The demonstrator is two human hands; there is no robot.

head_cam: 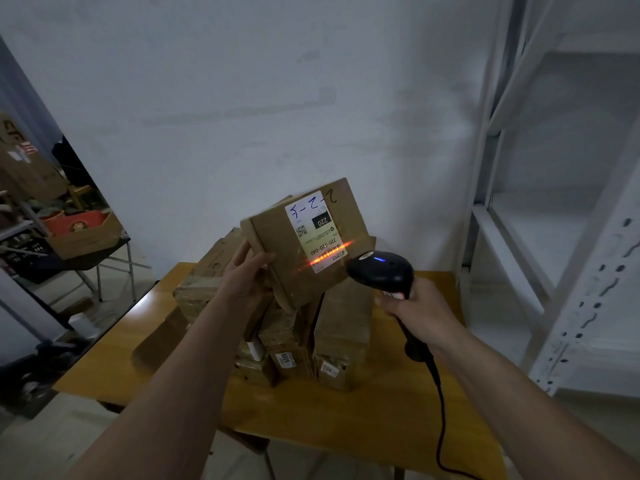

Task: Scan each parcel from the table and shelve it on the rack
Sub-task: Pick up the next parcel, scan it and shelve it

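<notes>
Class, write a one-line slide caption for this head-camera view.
Left hand holds a labelled brown cardboard parcel while the right hand aims a black handheld barcode scanner at it.

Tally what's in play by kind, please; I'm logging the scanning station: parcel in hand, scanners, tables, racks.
Parcel held up by the left hand: 1
Barcode scanner in the right hand: 1
Wooden table: 1
White rack: 1
Total: 4
</notes>
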